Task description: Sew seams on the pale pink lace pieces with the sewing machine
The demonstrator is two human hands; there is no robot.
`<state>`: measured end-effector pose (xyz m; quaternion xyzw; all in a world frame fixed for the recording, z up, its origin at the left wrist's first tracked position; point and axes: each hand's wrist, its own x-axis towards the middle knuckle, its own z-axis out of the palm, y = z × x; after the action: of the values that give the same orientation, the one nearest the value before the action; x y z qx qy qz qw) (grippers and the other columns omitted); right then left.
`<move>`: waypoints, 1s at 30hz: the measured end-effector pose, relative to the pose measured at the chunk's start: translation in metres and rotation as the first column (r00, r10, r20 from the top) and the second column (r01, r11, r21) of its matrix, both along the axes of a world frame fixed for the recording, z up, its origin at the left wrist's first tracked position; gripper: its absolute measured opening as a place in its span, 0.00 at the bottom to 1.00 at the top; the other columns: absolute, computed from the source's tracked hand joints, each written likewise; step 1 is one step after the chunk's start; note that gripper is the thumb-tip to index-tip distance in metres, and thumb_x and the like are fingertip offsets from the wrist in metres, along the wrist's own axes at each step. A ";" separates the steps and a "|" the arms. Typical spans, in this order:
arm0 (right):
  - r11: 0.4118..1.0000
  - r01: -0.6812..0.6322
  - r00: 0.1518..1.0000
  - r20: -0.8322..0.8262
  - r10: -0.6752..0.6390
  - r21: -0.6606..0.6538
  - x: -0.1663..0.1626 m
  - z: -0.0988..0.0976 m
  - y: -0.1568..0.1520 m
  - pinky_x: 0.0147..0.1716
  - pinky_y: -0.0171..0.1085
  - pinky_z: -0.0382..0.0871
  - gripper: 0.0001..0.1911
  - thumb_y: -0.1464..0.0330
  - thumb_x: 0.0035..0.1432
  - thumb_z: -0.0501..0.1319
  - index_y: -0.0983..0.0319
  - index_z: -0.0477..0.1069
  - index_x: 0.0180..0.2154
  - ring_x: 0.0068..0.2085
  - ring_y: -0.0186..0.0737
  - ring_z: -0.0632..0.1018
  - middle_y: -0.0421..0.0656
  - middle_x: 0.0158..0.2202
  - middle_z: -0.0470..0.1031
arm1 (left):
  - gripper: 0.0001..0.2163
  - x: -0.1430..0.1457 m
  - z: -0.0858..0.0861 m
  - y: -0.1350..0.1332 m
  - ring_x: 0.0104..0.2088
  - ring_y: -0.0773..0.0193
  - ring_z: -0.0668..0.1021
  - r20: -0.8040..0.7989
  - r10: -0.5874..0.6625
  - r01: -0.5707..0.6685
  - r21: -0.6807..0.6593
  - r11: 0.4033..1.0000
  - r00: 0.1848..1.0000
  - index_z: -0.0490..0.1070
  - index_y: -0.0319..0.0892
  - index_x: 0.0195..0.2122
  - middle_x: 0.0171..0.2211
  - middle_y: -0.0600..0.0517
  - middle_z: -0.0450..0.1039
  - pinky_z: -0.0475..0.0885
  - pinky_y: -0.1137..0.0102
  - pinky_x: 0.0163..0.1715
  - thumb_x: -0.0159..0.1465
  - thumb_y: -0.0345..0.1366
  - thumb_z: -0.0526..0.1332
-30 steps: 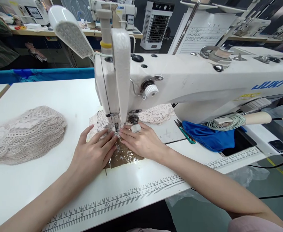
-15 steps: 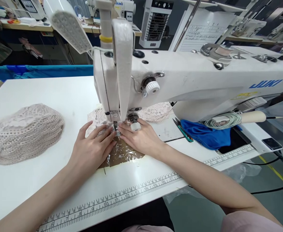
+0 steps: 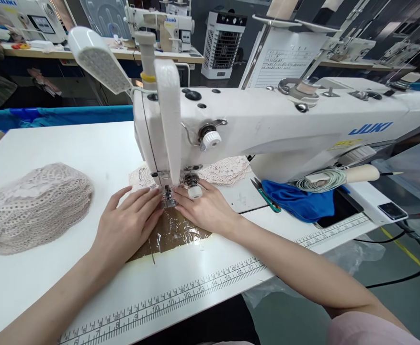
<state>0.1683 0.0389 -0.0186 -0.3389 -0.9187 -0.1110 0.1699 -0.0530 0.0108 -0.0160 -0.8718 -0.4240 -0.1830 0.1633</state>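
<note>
A white Juki sewing machine stands on the white table. Pale pink lace runs under its presser foot and out behind the needle. My left hand lies flat, fingers spread, pressing the lace just left of the foot. Just right of the foot, my right hand presses down flat with its fingertips at the needle. A brown taped patch shows on the table between both hands.
A pile of pink lace lies at the left. Right of the machine bed are thread snips, blue cloth, a dark tablet and a phone. A lamp head hangs above left. A ruler strip edges the table.
Both hands stay flat at the presser foot, my left hand having slid slightly back toward me. The view has shifted a little to the right and down.
</note>
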 end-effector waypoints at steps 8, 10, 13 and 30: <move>0.993 -0.069 0.981 -0.175 0.086 0.101 -0.001 0.003 -0.012 0.47 0.41 0.69 0.13 0.77 0.64 0.53 0.64 0.76 0.42 0.41 0.38 0.78 0.43 0.42 0.81 | 0.08 -0.006 0.018 -0.013 0.22 0.63 0.76 -0.049 -0.055 0.061 0.126 0.990 0.997 0.73 0.39 0.42 0.23 0.54 0.76 0.67 0.62 0.34 0.65 0.36 0.59; 0.988 -0.137 0.966 -0.212 0.149 0.069 -0.005 0.002 -0.018 0.43 0.37 0.69 0.13 0.77 0.64 0.53 0.64 0.75 0.43 0.43 0.36 0.78 0.42 0.44 0.80 | 0.05 -0.005 0.020 -0.014 0.25 0.63 0.77 0.009 -0.085 0.083 0.114 0.990 0.996 0.73 0.39 0.39 0.25 0.54 0.77 0.66 0.64 0.32 0.64 0.34 0.60; 0.976 -0.218 0.960 -0.175 0.217 0.017 -0.008 0.004 -0.023 0.43 0.36 0.68 0.11 0.75 0.64 0.54 0.64 0.75 0.40 0.44 0.37 0.77 0.42 0.42 0.80 | 0.07 -0.005 0.020 -0.011 0.35 0.60 0.78 0.014 -0.101 0.101 0.037 0.994 0.995 0.72 0.38 0.42 0.36 0.50 0.79 0.68 0.63 0.37 0.65 0.32 0.59; 0.984 0.051 0.995 -0.077 -0.065 -0.169 0.000 0.004 -0.013 0.53 0.46 0.64 0.14 0.66 0.67 0.55 0.69 0.71 0.47 0.49 0.46 0.75 0.50 0.41 0.79 | 0.14 0.002 0.003 -0.004 0.47 0.55 0.74 0.053 -0.157 0.163 -0.151 0.975 0.986 0.72 0.41 0.52 0.51 0.46 0.74 0.70 0.61 0.42 0.67 0.31 0.55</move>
<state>0.1680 0.0255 -0.0144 -0.3830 -0.9066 -0.0246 0.1755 -0.0512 0.0067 -0.0132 -0.9093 -0.3687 -0.1797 0.0710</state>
